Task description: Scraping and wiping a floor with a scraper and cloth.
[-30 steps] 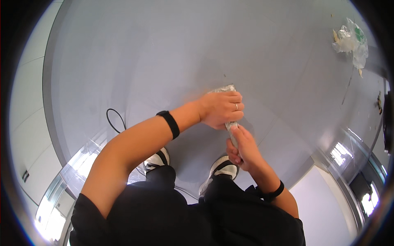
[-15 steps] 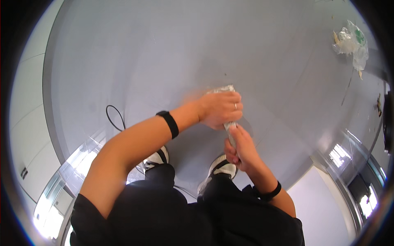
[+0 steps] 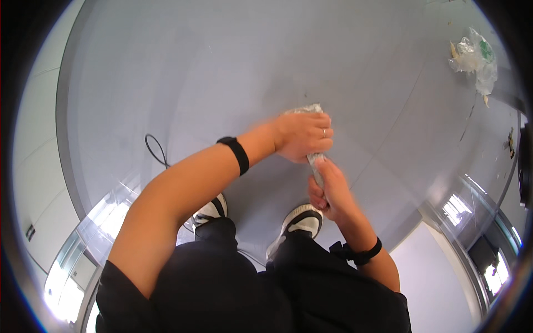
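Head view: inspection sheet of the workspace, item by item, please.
Surface: grey floor, smooth, person standing on it.
Job's things: crinkled clear plastic wrap, gripped at both ends, stretched between the hands.
Clutter: crumpled clear plastic pile with a green bit, far upper right; small scraps near it.
Hands: left hand closed over the wrap's top, ring on one finger; right hand closed on its lower end. Black bands on both wrists.
Cables: thin black cable looped on the floor, left of the left forearm.
Surroundings: two black-and-white shoes, black trousers; glass panels at the lower corners.
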The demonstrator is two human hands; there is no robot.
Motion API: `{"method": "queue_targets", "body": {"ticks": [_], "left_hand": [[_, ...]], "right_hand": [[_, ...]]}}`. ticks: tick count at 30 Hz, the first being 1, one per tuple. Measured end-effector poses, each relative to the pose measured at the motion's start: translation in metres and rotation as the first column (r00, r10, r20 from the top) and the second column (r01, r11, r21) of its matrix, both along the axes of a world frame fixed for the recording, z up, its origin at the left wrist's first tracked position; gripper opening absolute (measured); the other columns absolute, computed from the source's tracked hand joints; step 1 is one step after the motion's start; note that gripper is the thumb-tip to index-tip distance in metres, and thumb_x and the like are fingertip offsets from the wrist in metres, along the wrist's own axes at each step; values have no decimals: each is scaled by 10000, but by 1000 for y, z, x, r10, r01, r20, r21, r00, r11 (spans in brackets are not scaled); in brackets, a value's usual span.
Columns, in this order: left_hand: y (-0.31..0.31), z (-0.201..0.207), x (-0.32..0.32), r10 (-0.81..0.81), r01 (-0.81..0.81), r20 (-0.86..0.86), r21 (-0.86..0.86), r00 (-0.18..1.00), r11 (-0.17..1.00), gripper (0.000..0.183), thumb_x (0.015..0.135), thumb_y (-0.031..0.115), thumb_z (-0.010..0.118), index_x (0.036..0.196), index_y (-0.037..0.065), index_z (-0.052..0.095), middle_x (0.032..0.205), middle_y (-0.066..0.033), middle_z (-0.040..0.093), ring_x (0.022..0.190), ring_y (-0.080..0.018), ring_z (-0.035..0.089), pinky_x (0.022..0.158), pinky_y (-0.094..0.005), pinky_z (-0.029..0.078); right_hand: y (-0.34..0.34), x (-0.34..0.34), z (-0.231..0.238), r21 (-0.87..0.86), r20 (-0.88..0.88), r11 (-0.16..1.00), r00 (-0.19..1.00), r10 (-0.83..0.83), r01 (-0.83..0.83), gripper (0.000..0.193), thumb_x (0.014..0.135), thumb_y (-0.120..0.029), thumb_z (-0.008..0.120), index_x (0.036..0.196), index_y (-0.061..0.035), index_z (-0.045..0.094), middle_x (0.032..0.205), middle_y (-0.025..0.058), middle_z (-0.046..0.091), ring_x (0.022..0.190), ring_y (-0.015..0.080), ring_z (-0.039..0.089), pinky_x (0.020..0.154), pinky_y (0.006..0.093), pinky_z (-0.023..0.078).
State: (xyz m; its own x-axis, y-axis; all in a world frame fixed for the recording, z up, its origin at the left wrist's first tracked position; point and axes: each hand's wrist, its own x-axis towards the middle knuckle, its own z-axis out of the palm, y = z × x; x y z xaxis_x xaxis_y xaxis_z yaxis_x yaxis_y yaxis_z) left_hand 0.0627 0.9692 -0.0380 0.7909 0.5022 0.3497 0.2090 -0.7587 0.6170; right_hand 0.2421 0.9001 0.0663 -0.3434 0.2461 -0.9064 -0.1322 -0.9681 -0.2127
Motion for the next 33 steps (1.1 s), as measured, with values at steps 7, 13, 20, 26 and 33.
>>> {"method": "queue_targets", "body": {"ticks": [7,13,20,26,33], "left_hand": [[-15,18,10,11,-5,-144,48,989,999,260,782,214,752,956,80,612,1085,-83,649,1165,-278,587,1192,-422,386],[6,46,7,-196,257,-341,143,919,956,219,844,198,711,996,63,627,1214,-117,668,1222,-271,595,1239,-470,335],[-13,20,26,-83,103,-210,83,974,991,276,744,276,770,905,126,604,1020,-7,633,1061,-209,595,1037,-386,436],[-4,6,21,-22,35,-100,126,995,991,209,740,243,707,775,147,524,861,10,558,910,-211,576,982,-362,465],[-3,-11,17,-77,83,-48,154,996,985,159,771,204,670,756,139,525,837,7,555,895,-215,577,962,-359,475]], "right_hand": [[-9,30,-6,-16,-69,999,997,36,-37,352,1108,-374,479,1105,-31,558,591,25,488,380,125,415,363,278,331],[0,41,-7,72,-154,994,984,87,-77,292,1098,-287,468,1102,-14,568,690,47,562,472,139,522,435,280,413],[8,46,-6,49,-148,987,977,156,-150,286,1104,-304,446,1216,-56,532,673,10,494,443,91,395,416,256,355],[18,49,-17,-237,-354,953,930,95,-188,338,1104,-409,476,1109,-75,524,613,-37,359,441,70,283,387,244,261],[9,19,-15,-223,-138,973,990,23,-53,336,1093,-430,495,972,-116,506,591,-52,318,419,71,238,369,256,195]]}}
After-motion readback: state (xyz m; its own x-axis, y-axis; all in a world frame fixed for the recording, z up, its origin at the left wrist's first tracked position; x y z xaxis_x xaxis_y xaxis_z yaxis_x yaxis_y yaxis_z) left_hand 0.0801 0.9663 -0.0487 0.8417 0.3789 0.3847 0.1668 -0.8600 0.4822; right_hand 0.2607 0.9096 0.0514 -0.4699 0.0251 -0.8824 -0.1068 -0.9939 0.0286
